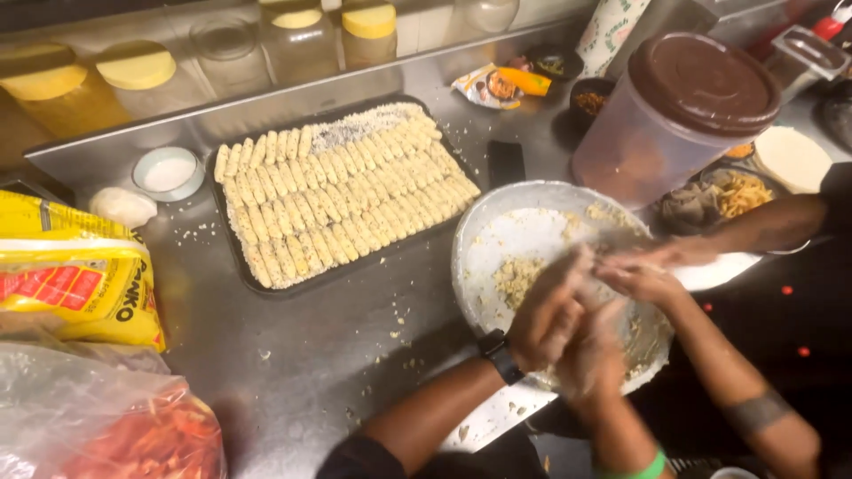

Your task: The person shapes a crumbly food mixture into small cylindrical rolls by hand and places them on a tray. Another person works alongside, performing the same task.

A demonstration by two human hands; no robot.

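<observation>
Both hands [568,324] press crumbed mixture [517,279] over the metal bowl [497,232].

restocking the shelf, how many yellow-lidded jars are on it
4: two yellow-lidded jars at far left, two more near top centre. The frame's top edge cuts the shelf, so others may be hidden.

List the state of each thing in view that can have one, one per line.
Black rectangular tray: nearly full of breaded sticks laid in rows.
Round metal bowl: holds crumbs and bits of mixture.
Large plastic tub with brown lid: shut.
Yellow breadcrumb bag: lying flat; whether open is unclear.
Yellow-lidded jars: capped.
Left hand: over the bowl, pressed against the right hand, blurred.
Right hand: crumb-coated, blurred.
</observation>
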